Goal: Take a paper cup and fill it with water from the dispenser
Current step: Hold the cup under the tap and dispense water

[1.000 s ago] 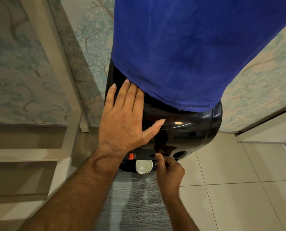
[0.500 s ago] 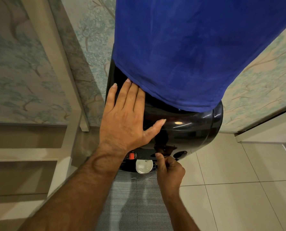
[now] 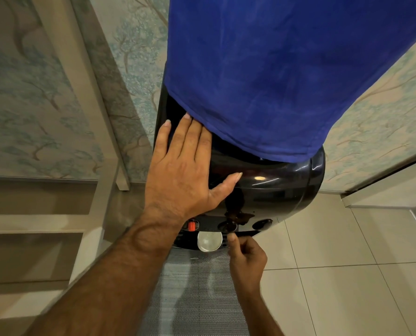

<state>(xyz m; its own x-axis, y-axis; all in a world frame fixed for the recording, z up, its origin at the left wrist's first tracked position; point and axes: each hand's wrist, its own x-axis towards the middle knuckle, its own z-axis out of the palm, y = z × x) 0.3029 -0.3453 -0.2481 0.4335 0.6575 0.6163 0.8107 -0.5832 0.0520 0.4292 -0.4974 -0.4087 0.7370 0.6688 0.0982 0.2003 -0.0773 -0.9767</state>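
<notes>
Paper cup (image 3: 209, 241) below dispenser (image 3: 274, 187); left hand (image 3: 185, 170) flat atop.

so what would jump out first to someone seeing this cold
The big blue cloth draped over the top of the black water dispenser fills the upper middle. Below it, the left hand lies flat on the dispenser's glossy front. Lower down, a white paper cup sits under the taps, with the right hand just right of it, fingers up at a tap.

text: none legible | labels: none | dispenser (image 3: 270, 190): no readable markings
</notes>
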